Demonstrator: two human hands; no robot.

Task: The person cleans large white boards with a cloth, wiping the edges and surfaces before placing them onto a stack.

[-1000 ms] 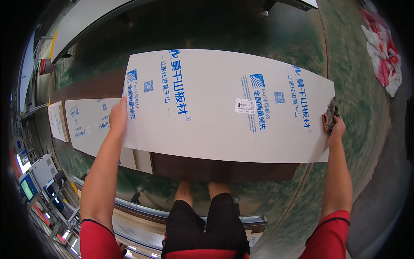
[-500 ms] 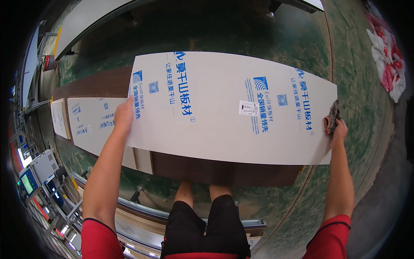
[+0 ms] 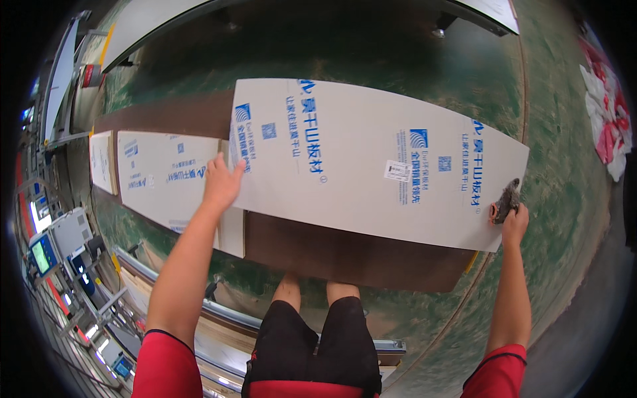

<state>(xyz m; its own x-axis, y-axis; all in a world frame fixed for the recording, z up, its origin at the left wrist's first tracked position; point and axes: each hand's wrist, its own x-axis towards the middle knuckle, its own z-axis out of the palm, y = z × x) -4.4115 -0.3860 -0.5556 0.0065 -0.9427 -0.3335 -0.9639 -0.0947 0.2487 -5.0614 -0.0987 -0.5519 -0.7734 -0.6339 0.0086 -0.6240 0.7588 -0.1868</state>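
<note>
A long white panel [image 3: 358, 159] with blue print and a small label lies slanted over a brown board [image 3: 332, 252]. At the panel's left end is my left hand [image 3: 222, 186], its fingers spread beyond the edge and its thumb by the panel's surface. My right hand [image 3: 514, 224] is closed on a crumpled dark grey cloth [image 3: 505, 202] with an orange edge, at the panel's right end. Part of the right fingers is hidden by the cloth. To the left, other printed white panels [image 3: 159, 176] rest on the brown board, next to my left hand.
Behind stands a pale-topped table [image 3: 149, 26]. A metal-edged rail [image 3: 232, 315] runs near my legs. Machine equipment with a small screen [image 3: 43, 257] is at the left. Red and white plastic sheeting [image 3: 609, 123] lies on the far right floor.
The white panel has shifted right, and its right end has come nearer to me. My left hand's fingers have spread off its edge. The cloth has moved nearer with my right hand.
</note>
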